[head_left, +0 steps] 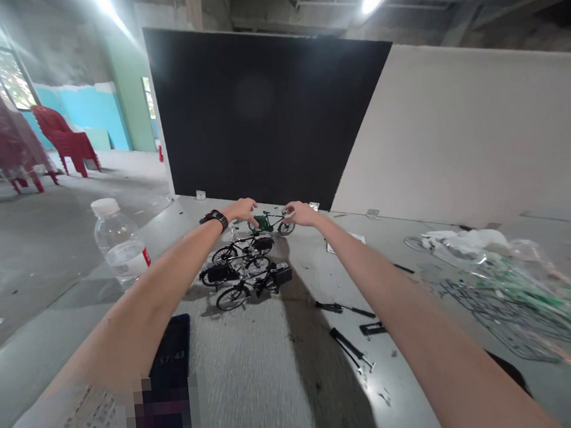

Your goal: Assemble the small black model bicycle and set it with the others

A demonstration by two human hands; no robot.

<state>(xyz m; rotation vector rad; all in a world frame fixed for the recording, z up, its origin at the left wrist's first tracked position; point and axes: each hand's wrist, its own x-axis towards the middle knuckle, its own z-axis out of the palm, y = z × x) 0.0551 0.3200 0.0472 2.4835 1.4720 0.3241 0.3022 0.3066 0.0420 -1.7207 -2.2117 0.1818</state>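
A small green model bicycle (265, 222) stands upright at the far side of the table, between my two hands. My left hand (242, 210), with a dark watch on its wrist, is at the bicycle's left end; thumb and fingers are apart. On the right, the fingers of my right hand (301, 213) are closed together at the handlebar and front wheel. Nearer to me, several black model bicycles stand close together in a row: one with a black box (283, 274) at its rear, another (219, 273) behind it, and a further one (263, 244) next to the green one.
A water bottle (123, 248) and a phone (175, 350) are on the left. Hand-pump-like black pieces (350, 348) lie right of the bicycles. Plastic bags and part frames (508, 308) are heaped far right. A black-and-white panel (266, 109) rises behind the table.
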